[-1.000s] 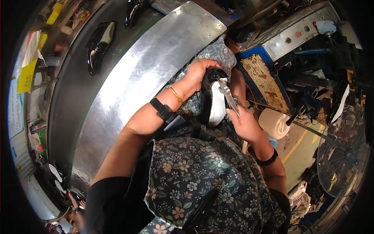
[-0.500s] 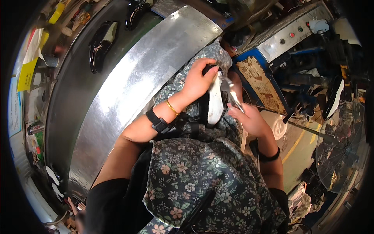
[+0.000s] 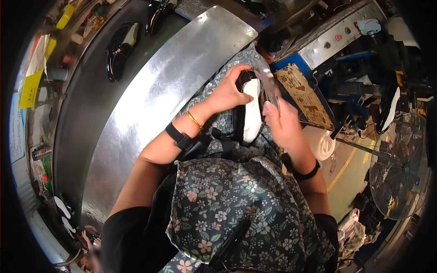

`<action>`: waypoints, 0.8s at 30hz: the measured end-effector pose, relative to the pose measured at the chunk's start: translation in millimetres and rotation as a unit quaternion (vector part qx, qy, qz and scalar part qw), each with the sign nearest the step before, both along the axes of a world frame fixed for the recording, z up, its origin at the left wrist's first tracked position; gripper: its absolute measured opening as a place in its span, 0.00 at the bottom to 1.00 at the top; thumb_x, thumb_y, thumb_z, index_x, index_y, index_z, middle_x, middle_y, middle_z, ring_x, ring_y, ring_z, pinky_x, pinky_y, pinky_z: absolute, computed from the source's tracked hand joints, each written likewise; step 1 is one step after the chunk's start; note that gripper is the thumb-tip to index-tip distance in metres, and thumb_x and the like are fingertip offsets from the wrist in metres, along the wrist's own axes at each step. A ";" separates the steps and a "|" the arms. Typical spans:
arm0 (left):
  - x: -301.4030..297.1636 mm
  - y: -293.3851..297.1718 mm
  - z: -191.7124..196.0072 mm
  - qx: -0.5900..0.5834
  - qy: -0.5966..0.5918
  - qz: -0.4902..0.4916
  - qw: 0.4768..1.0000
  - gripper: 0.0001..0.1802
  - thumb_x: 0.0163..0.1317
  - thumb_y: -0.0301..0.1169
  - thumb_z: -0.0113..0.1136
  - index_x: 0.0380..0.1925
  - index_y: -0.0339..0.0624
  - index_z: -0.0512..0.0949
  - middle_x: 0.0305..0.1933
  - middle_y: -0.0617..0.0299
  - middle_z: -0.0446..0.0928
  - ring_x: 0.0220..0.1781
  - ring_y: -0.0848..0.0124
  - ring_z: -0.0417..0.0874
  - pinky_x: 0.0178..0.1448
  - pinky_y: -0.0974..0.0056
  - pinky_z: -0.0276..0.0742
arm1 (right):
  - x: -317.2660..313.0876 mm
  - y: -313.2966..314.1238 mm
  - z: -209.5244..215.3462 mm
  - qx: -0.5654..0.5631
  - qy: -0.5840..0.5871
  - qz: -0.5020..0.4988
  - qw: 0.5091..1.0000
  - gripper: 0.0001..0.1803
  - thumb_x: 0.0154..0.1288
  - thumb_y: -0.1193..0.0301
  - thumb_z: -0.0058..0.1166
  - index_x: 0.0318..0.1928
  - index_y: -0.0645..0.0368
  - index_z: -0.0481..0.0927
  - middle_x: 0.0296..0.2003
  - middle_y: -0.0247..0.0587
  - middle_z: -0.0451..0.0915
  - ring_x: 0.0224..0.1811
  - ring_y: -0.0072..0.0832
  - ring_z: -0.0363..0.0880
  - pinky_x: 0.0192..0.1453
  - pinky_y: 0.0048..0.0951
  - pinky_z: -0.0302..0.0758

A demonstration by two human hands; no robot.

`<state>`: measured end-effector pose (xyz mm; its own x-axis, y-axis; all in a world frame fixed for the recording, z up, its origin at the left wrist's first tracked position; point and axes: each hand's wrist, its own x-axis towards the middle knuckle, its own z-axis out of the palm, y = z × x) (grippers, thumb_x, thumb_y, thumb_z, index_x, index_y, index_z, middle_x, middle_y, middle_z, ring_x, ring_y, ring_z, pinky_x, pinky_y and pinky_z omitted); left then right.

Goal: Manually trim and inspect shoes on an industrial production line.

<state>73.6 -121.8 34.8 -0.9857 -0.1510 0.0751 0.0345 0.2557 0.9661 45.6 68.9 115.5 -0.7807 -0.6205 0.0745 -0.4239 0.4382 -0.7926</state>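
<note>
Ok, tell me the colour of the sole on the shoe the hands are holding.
White, on a black shoe; the head view shows it between the left hand and right hand.

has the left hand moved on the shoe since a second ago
Cannot tell: the left hand still grips the shoe beside the steel table; the camera itself shifted.

Left hand point(image 3: 227, 93) fingers curled in a grip, right hand point(image 3: 282, 123) closed, both forearms reaching forward
</note>
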 end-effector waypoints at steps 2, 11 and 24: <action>-2.4 0.1 -5.4 0.002 0.016 -0.006 1.000 0.47 0.36 0.29 0.74 0.62 0.38 0.65 0.64 0.48 0.66 0.69 0.54 0.65 0.73 0.61 0.59 | -10.9 -6.6 -20.3 0.059 -0.075 0.016 0.995 0.26 0.75 0.53 0.42 0.28 0.64 0.73 0.18 0.42 0.74 0.21 0.34 0.75 0.30 0.36 0.71; 8.5 -3.4 -10.8 0.159 -0.116 -0.008 0.980 0.60 0.41 0.29 0.74 0.72 0.33 0.46 0.64 0.47 0.66 0.66 0.59 0.66 0.71 0.63 0.59 | -56.0 -4.2 101.2 0.112 -0.170 0.073 0.976 0.26 0.75 0.52 0.43 0.27 0.61 0.73 0.20 0.37 0.76 0.19 0.22 0.74 0.28 0.25 0.71; 13.2 -7.4 -13.7 0.231 -0.087 -0.028 0.969 0.56 0.41 0.27 0.73 0.71 0.36 0.52 0.63 0.50 0.67 0.66 0.62 0.66 0.70 0.65 0.58 | -20.5 -8.6 -17.4 0.166 -0.040 0.083 0.982 0.21 0.75 0.58 0.43 0.34 0.66 0.75 0.22 0.55 0.76 0.27 0.50 0.78 0.32 0.41 0.73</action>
